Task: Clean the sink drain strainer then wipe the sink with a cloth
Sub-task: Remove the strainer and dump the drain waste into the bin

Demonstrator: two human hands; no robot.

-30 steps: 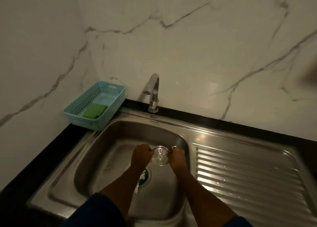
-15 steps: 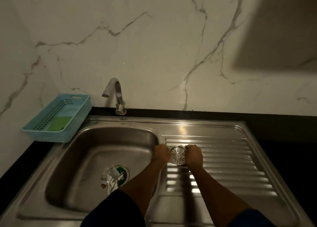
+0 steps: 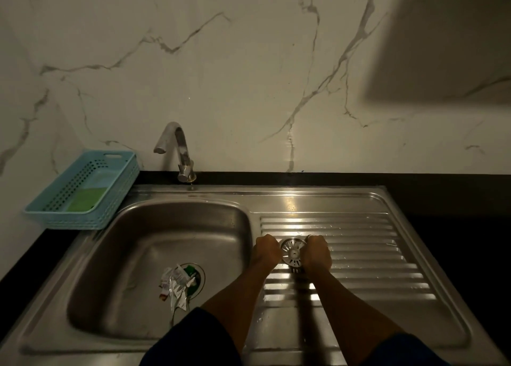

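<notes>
Both hands grip the strainer over the ridged drainboard, at three o'clock from the basin. The left hand is curled closed on its left rim, the right hand on its right rim. Crumpled wrappers lie over the drain hole.

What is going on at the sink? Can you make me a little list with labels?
strainer: held over the ridged drainboard
left hand: grips the strainer's left side
right hand: grips its right side
sink basin: scraps of wrapper litter lie at the drain
faucet: no water running
blue basket: left of the sink, green sponge inside
</notes>
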